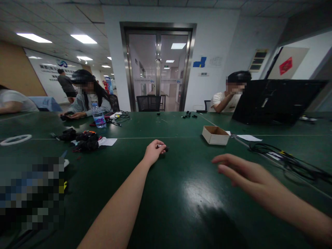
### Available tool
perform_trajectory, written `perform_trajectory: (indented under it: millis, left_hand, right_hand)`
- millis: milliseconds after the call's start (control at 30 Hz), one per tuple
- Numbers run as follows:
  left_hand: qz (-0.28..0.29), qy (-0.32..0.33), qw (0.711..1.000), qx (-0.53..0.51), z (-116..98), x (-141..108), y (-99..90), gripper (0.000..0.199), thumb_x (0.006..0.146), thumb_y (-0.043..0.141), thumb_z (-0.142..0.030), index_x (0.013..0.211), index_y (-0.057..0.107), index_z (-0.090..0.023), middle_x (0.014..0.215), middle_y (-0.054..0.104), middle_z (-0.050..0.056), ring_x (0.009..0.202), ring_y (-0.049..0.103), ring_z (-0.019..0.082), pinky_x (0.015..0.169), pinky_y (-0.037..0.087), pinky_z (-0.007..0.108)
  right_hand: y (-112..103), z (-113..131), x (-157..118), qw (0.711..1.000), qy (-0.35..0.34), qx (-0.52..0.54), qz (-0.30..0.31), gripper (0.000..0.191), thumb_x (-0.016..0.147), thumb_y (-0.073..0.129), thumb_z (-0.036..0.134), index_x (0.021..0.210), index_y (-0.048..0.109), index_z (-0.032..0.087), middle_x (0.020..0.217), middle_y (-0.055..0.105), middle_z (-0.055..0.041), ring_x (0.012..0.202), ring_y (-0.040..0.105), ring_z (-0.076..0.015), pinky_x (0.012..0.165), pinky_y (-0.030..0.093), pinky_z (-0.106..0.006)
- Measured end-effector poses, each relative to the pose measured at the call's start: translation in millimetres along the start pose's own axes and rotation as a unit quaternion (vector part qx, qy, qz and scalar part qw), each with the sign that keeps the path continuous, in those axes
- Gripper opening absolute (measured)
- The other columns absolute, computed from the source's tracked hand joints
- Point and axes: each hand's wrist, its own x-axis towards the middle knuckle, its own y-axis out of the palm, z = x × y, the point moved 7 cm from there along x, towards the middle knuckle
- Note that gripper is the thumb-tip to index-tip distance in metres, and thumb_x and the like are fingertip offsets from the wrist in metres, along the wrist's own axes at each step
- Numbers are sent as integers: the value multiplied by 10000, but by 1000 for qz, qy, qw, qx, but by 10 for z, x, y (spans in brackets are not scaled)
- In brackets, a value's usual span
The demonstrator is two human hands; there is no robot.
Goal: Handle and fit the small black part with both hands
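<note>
My left hand (155,151) rests on the green table (166,180) near the middle of the view, its fingers closed on a small black object (166,149). My right hand (242,171) hangs over the table at the right, thumb and fingers apart, with nothing between them. Beyond it stands an open cardboard box (215,139), which it does not touch. Several small black pieces (187,115) lie near the table's far edge, and one more black piece (158,114) lies to their left.
Black cables (293,162) and a large monitor (277,102) are at the right. Dark bundled items (86,140), a water bottle (99,117) and a white ring (16,139) are at the left. People sit across the table on both sides.
</note>
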Motion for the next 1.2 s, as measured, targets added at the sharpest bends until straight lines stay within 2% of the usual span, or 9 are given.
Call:
perform_trajectory:
  millis: [67,200,333,500,633,800,933,1067,1200]
  left_hand:
    - [-4,-14,998,-67,1,2,43,238,759,700,-287,884,583,-122,740,639,48,638,617,114,607,482,220]
    - [-2,-9,989,-150,56,26,92,387,670,766,-398,876,594,-119,691,620,27,619,592,104,589,466,208]
    - [-36,-5,981,-188,142,65,-28,456,594,793,-454,829,603,-112,669,602,11,565,540,80,563,446,205]
    - [-43,-12,984,-173,144,81,-123,476,594,774,-497,817,640,-98,698,624,39,606,558,102,612,473,238]
    - [-58,-23,982,-179,164,122,-131,378,698,723,-433,850,659,-92,833,673,94,651,582,101,631,473,227]
    - [-101,-52,986,-125,256,247,-197,235,822,596,-309,876,678,-95,896,689,118,632,560,87,581,426,201]
    - [-64,-28,994,-78,222,253,-191,259,810,586,-324,961,690,-139,1007,686,106,689,559,103,606,419,209]
    - [-35,12,998,-47,149,165,-196,322,770,629,-318,1048,669,-161,1090,660,96,842,592,150,707,449,242]
    - [-72,28,997,-12,130,121,-242,302,690,713,-294,943,661,-138,966,665,95,823,614,171,743,470,277]
  right_hand:
    - [593,8,336,990,42,68,114,342,836,619,410,1142,584,260,869,618,-72,554,568,-148,428,463,-253]
    - [1559,-91,1038,954,128,229,147,664,784,697,320,1331,323,285,1002,567,-68,461,574,-97,383,492,-229]
    - [2065,0,1441,904,105,370,185,426,819,654,249,1150,386,257,837,562,10,496,629,-124,444,564,-259]
    - [2219,-88,1502,856,151,464,173,265,855,622,328,955,403,219,619,565,48,459,610,-140,418,546,-258]
    - [2105,-226,1470,837,166,512,101,242,830,636,328,949,451,227,522,481,101,353,441,-64,422,526,-234]
    - [2046,-234,1465,807,172,554,108,153,825,615,271,919,507,217,537,426,99,384,368,-39,518,543,-231]
    - [2069,-233,1486,806,177,552,114,104,915,454,299,914,514,214,562,425,71,385,356,-54,497,535,-234]
    - [2129,-246,1478,801,184,553,139,82,915,474,301,957,466,232,584,435,73,394,376,-66,494,541,-263]
    - [2147,-260,1470,803,178,553,133,157,896,535,326,949,417,236,563,414,92,388,359,-66,488,541,-272]
